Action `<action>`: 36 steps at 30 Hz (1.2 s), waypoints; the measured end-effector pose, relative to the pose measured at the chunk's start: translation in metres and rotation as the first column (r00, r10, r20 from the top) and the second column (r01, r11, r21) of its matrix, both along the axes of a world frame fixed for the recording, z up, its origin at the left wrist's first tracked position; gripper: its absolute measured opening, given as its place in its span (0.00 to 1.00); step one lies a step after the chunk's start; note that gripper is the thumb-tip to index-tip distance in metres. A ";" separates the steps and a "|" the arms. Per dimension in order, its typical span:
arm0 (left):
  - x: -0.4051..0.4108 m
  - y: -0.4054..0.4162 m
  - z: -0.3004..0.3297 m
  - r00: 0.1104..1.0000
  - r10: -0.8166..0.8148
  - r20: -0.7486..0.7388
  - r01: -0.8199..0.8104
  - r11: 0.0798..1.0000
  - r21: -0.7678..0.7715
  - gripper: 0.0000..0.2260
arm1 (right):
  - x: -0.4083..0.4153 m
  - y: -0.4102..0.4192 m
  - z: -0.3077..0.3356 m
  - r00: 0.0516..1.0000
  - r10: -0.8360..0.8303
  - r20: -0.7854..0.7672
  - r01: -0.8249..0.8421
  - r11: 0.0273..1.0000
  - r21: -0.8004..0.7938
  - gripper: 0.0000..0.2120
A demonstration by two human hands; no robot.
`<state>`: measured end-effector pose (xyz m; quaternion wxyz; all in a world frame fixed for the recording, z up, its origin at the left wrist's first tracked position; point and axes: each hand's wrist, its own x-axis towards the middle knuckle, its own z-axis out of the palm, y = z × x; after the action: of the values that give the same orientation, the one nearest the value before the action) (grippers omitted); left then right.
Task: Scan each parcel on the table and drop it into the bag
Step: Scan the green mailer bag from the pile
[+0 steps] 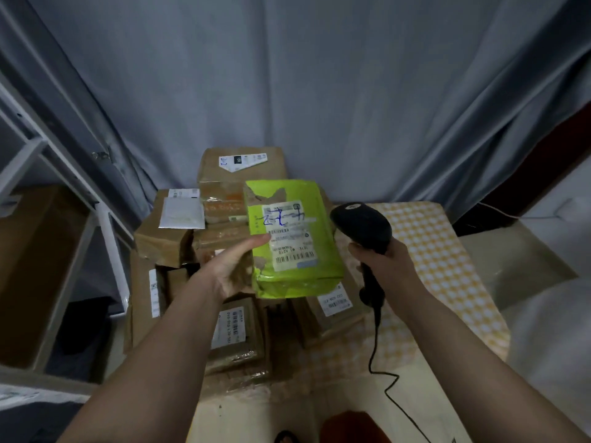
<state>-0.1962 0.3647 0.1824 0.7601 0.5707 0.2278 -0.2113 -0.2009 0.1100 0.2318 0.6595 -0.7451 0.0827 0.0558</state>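
One grey curtain fills the view from 9 through 12 to 3 o'clock, hanging in folds behind everything. At 9 o'clock stands a white shelf with a brown carton on it. The table, under a yellow checked cloth, spreads from centre toward 4 o'clock. A pile of brown boxes covers its left part, from centre down to 6 o'clock, most with white labels; a silver pouch lies on a box at about 10 o'clock from centre.

Above the pile, at centre, is the green parcel, label side up and tilted, its wrap torn at the top and left edges. The left hand holds it from the 9 o'clock side: thumb laid on the label, fingers hidden beneath, so how they lie cannot be told. Just beside the parcel at 3 o'clock, the right hand has its fingers curled round the handle of the black scanner, whose head points toward 11 o'clock, near the parcel's right edge but apart from it. Its cable trails to 6 o'clock.
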 end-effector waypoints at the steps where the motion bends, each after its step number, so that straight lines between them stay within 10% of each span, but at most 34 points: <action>1: 0.004 -0.008 -0.001 0.999 -0.033 -0.013 0.033 0.999 0.014 0.23 | 0.000 -0.007 0.000 1.000 -0.019 -0.012 0.019 1.000 0.018 0.08; 13: 0.049 -0.173 -0.001 0.937 -0.349 0.000 0.349 0.937 0.010 0.21 | -0.019 -0.127 -0.008 0.946 -0.323 -0.003 0.321 0.940 0.115 0.12; 21: 0.072 -0.322 -0.014 0.797 -0.601 -0.062 0.600 0.799 -0.031 0.37 | -0.037 -0.259 -0.014 0.850 -0.523 -0.057 0.526 0.840 0.132 0.09; 36: 0.081 -0.687 -0.024 0.530 -0.845 0.074 0.848 0.528 -0.050 0.35 | -0.085 -0.577 -0.017 0.623 -0.773 -0.120 0.782 0.612 0.112 0.12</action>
<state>-0.1153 -0.3222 0.1584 0.5890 0.5832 -0.1012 -0.5502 -0.2862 -0.4668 0.2152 0.6709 -0.5804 0.4125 -0.2071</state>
